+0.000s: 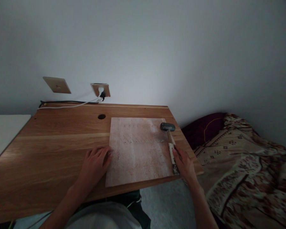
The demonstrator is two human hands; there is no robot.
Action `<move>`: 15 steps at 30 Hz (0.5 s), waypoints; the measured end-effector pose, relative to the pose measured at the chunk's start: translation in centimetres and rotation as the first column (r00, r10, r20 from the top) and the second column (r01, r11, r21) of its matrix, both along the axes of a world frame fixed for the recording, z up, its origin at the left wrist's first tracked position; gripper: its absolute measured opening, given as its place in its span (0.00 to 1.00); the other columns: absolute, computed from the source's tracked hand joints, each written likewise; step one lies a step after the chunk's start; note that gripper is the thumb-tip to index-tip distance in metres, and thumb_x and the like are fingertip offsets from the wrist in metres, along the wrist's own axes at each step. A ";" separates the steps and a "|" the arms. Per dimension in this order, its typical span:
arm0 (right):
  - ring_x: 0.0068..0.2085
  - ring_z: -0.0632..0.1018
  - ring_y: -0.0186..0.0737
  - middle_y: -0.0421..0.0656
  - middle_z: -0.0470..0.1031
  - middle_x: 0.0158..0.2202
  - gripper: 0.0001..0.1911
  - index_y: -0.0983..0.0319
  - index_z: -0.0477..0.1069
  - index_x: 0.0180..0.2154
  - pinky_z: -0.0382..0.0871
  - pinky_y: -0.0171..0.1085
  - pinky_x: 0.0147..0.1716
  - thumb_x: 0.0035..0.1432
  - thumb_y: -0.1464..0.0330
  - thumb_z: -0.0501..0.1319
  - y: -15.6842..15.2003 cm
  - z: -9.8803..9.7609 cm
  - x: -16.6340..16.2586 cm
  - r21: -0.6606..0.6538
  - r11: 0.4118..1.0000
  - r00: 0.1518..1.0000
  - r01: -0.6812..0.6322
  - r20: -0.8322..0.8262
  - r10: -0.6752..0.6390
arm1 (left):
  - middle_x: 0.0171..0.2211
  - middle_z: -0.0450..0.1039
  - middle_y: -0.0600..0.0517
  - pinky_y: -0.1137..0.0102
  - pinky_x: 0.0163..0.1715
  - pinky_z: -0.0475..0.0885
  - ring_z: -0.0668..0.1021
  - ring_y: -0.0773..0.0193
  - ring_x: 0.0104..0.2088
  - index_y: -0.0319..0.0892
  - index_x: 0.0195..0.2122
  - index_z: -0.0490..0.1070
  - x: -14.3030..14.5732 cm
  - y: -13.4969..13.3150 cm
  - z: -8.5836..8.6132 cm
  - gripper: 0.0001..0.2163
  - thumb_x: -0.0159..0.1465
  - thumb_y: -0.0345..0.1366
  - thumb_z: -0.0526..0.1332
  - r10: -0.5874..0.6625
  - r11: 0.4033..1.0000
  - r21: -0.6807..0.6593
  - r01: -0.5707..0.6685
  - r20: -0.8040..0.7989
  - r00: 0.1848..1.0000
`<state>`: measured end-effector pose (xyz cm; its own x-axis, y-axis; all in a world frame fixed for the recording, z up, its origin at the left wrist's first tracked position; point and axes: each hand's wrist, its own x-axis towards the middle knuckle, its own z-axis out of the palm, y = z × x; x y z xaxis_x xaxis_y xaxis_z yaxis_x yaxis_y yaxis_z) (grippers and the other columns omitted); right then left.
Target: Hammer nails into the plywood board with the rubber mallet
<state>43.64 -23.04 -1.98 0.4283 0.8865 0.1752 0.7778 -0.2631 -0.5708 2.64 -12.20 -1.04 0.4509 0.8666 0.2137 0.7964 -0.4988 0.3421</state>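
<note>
A pale, thin wooden board (135, 159) lies flat near the front edge of the table, with rows of small nails (136, 141) across its upper half. On the board's right side rests a hammer (171, 140), its dark head away from me and its handle partly wrapped in white. My right hand (184, 163) is closed around the lower handle. At the board's left edge, my left hand (96, 162) lies on the table with bent fingers and a gap beside the thumb. Its fingertips touch the board's edge, and I see nothing held in them.
The wooden table (62, 152) has a round cable hole (101, 116) behind the board. Cables (69, 106) run along its back to a wall socket (101, 90). A white surface (4, 133) is at the left. Patterned bedding (243, 165) lies beyond the table's right edge.
</note>
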 end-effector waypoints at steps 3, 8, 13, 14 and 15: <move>0.58 0.78 0.56 0.55 0.80 0.56 0.32 0.62 0.77 0.57 0.69 0.54 0.61 0.71 0.47 0.50 0.3 0.1 -1.9 0.017 0.998 0.998 -0.064 -0.009 0.064 | 0.49 0.82 0.43 0.49 0.53 0.70 0.78 0.44 0.53 0.44 0.50 0.76 -2.0 -0.1 0.1 0.15 0.73 0.42 0.52 0.055 0.998 0.008 -0.055 -0.039 0.998; 0.58 0.77 0.55 0.54 0.80 0.56 0.29 0.62 0.76 0.58 0.69 0.54 0.60 0.73 0.50 0.51 0.7 0.0 -5.7 0.042 0.990 0.990 -0.138 -0.026 0.139 | 0.49 0.82 0.42 0.46 0.54 0.69 0.77 0.41 0.54 0.43 0.50 0.75 -5.7 -0.2 0.4 0.18 0.73 0.45 0.49 0.139 0.990 -0.023 -0.141 -0.081 0.987; 0.59 0.76 0.55 0.53 0.79 0.57 0.26 0.61 0.75 0.59 0.67 0.56 0.61 0.74 0.52 0.52 1.3 -0.4 -9.7 0.065 0.982 0.982 -0.178 -0.056 0.182 | 0.51 0.81 0.40 0.43 0.55 0.69 0.77 0.38 0.54 0.42 0.50 0.74 -9.2 -0.5 0.9 0.20 0.72 0.46 0.47 0.227 0.973 -0.021 -0.229 -0.084 0.970; 0.59 0.76 0.54 0.53 0.79 0.57 0.26 0.61 0.75 0.59 0.67 0.56 0.60 0.74 0.52 0.52 1.4 -0.4 -10.5 0.067 0.980 0.979 -0.187 -0.066 0.191 | 0.51 0.81 0.39 0.42 0.55 0.68 0.77 0.38 0.53 0.42 0.49 0.74 -9.8 -0.6 1.0 0.20 0.71 0.46 0.47 0.246 0.968 -0.026 -0.249 -0.077 0.966; 0.58 0.76 0.54 0.53 0.79 0.57 0.26 0.61 0.75 0.59 0.67 0.56 0.60 0.74 0.53 0.52 1.6 -0.4 -11.2 0.071 0.978 0.977 -0.195 -0.076 0.200 | 0.51 0.81 0.39 0.41 0.55 0.68 0.77 0.37 0.53 0.42 0.49 0.74 -10.5 -0.6 1.0 0.20 0.71 0.46 0.47 0.261 0.964 -0.036 -0.264 -0.064 0.963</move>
<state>32.46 -21.41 -2.40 0.2610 0.9434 0.2046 0.7608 -0.0706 -0.6451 -7.86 -12.82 -0.02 0.2171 0.9640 0.1536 0.9164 -0.2555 0.3081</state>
